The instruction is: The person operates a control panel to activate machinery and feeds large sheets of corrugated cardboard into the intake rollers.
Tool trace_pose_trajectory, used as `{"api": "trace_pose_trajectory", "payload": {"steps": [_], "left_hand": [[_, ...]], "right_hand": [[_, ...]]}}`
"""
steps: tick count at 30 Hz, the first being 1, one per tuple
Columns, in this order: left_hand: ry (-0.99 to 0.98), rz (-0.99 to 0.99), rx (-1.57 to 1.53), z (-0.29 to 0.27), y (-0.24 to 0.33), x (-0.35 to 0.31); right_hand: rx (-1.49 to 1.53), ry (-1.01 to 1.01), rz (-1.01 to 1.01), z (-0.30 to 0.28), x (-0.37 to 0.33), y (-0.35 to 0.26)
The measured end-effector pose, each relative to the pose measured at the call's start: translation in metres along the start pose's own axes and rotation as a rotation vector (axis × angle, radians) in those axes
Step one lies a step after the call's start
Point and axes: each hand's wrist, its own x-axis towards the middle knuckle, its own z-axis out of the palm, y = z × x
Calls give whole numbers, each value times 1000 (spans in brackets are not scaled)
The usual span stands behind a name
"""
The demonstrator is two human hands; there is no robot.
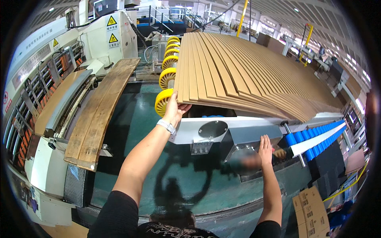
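Brown cardboard sheets [226, 75] lie fanned out in a long overlapping row ahead of me. My left hand [174, 111] grips the near left corner of the lowest edge, its thumb up against the side and its fingers curled at the underside. A pale watch circles that wrist. Lower and to the right, my right hand [266, 150] rests on a grey metal box [254, 135] with its fingers stretched out, holding nothing. Just left of the sheets runs a line of yellow wheels [164, 101], the closest one beside my left hand.
A wooden plank [101, 113] lies along the machine [47, 158] at my left. Blue rollers [313, 137] on a white-railed conveyor stand at right. Beneath is a green floor [147, 174]. A folded printed carton [311, 212] lies at lower right.
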Motion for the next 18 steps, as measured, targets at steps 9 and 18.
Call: {"api": "trace_pose_trajectory", "payload": {"steps": [9, 18], "left_hand": [[-51, 90, 320, 38, 42, -15], [56, 137, 554, 55, 55, -27]], "right_hand": [[-144, -28, -10, -9, -1, -5], [-116, -55, -17, -11, -3, 6]]}}
